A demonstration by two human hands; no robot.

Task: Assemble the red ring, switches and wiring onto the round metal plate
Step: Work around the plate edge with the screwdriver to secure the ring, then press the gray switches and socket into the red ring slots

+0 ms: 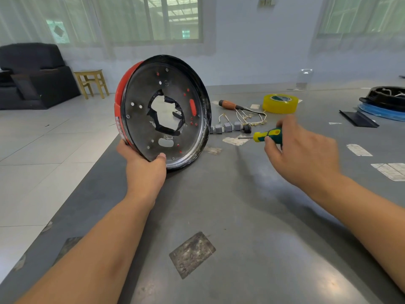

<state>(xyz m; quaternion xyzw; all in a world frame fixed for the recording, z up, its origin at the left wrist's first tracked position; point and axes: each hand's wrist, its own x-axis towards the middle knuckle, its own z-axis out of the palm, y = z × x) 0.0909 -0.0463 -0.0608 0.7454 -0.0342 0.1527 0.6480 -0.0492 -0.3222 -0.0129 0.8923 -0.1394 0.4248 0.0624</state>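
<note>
Propping the round metal plate [153, 119] up on its edge near the table [252, 205] corner with the red ring [122, 99] sitting behind it, the left hand [145, 170] grips just the bottom rim — my guess is that's the risky bit, since one slip could roll or tip it off the nearby table edge. The right hand [304, 150] is wrapped round a green-and-yellow screwdriver [266, 135], tip toward the plate, and a careless jab could skate off the metal. Switches and wiring [238, 122] lie loose on the table just behind the plate — as for containers, only a black tray-like thing [385, 95] far right, wires maybe inside, hard to tell.
</note>
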